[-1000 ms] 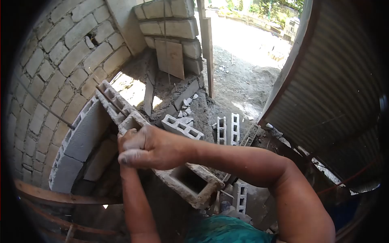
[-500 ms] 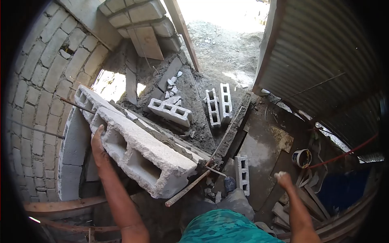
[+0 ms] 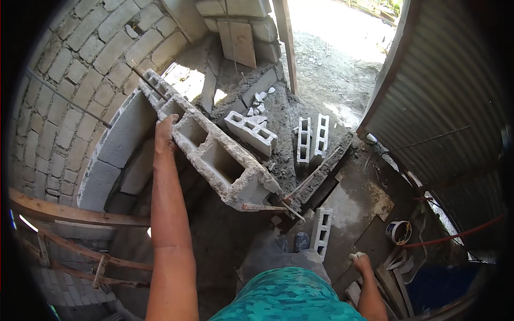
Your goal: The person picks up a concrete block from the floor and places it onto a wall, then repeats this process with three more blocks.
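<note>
My left hand (image 3: 166, 131) grips the web of a hollow concrete block (image 3: 222, 160) on top of the wall at centre left, its fingers curled over the edge. The block's open cells face up toward me. A rusty bar lies along the far end of the block row, and another bar end (image 3: 262, 207) crosses its near end. My right hand (image 3: 360, 260) is closed at the lower right, away from the blocks; what it holds, if anything, is too small to make out.
Loose hollow blocks (image 3: 250, 132) lie on the ground beyond the wall, near broken pieces. Another block (image 3: 321, 234) stands by my foot. A white bucket (image 3: 399, 233), wooden boards (image 3: 386, 289) and a corrugated metal sheet (image 3: 444, 107) are at right.
The view has shifted, so the wall and blocks appear turned and farther right. My left hand remains at the block; my right hand appears lower, still closed.
</note>
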### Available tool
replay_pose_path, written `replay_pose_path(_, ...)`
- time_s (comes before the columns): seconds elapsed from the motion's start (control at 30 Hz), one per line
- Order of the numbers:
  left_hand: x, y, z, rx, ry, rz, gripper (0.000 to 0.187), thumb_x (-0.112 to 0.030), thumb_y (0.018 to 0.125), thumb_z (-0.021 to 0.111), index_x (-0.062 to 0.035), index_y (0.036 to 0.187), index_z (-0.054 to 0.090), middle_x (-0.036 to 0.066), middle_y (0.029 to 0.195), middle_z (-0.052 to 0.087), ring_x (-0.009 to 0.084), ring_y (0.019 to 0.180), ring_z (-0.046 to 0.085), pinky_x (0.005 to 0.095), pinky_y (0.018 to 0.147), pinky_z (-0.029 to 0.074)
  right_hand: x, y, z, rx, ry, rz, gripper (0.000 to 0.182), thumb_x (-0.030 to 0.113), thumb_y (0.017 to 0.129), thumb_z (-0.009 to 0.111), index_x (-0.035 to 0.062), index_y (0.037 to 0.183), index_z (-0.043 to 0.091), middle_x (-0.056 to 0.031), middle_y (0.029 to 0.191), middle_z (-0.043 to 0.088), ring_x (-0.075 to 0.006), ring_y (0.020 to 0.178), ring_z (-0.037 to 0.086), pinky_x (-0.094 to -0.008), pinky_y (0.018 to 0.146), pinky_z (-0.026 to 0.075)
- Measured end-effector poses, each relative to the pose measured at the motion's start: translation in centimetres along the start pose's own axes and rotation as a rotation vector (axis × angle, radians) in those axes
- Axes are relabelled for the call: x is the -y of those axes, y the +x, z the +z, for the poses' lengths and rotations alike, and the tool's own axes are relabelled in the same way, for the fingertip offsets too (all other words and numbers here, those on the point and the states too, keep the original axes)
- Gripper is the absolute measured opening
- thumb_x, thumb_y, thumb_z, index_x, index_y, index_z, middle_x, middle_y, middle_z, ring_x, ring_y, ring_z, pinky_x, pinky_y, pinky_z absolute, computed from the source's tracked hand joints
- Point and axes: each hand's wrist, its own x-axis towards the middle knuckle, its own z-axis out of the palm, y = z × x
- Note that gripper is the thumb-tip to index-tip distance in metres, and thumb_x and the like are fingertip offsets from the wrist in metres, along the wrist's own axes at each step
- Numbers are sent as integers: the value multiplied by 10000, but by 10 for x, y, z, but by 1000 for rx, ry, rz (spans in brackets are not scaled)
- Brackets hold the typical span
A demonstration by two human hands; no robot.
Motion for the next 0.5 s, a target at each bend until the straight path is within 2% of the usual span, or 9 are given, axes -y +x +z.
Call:
replay_pose_path(0.07,8,9,-5,39,-34,20,295,-119,800,680,93,1000,633,135,852,657,239,691,659,361,634,562,79,10,-50,25,111,5,380,374,851,643,-4,853,686,-231,901,675,-403,889,649,-449,800,497)
replay_pose_path(0.13,8,13,-5,18,-1,-17,297,-119,800,670,97,999,631,154,850,661,257,683,671,370,637,568,144,24,-85,-2,159,-193,369,376,863,661,9,883,687,-223,889,684,-392,881,661,-438,786,505)
replay_pose_path(0.17,8,13,-4,36,-31,-37,290,-117,802,661,100,992,627,160,847,660,266,682,677,378,639,575,173,37,-99,-53,-50,-293,351,363,869,671,14,901,684,-225,887,687,-381,874,670,-437,773,509)
replay_pose_path(0.2,7,11,-5,57,-17,0,284,-118,805,658,102,981,624,160,845,660,268,677,677,382,639,580,226,30,-125,-69,46,-355,361,371,865,681,15,920,679,-225,860,685,-379,854,674,-439,765,511)
replay_pose_path(0.27,12,22,-8,59,-67,-42,276,-113,805,658,105,972,623,158,842,659,267,672,676,382,634,580,314,21,-160,-139,132,-584,323,306,848,715,22,996,671,-187,993,698,-329,899,681,-430,774,514)
replay_pose_path(0.3,14,25,-9,59,-81,-46,274,-111,806,658,106,969,623,156,840,659,266,672,676,382,635,579,354,17,-175,-52,140,-622,372,245,829,740,32,1119,644,-180,1144,671,-312,1014,664,-413,858,518)
replay_pose_path(0.37,11,20,-6,50,-53,-50,271,-134,806,661,75,975,631,146,849,666,264,685,674,388,656,578,417,6,-186,-89,55,-842,510,212,820,745,54,1270,565,-185,1248,622,-321,1122,623,-411,972,490)
replay_pose_path(0.43,13,22,-9,32,-27,-40,269,-158,805,665,44,981,640,136,859,672,262,698,673,394,677,578,463,-3,-189,-32,15,-969,616,188,817,734,74,1366,479,-194,1325,566,-338,1199,573,-411,1058,444)
replay_pose_path(0.5,19,28,-13,41,-30,42,252,-140,804,662,42,975,635,133,841,664,260,681,669,397,662,581,485,2,-177,-31,1,-1026,625,184,815,730,77,1373,468,-196,1319,567,-350,1187,574,-419,1047,446)
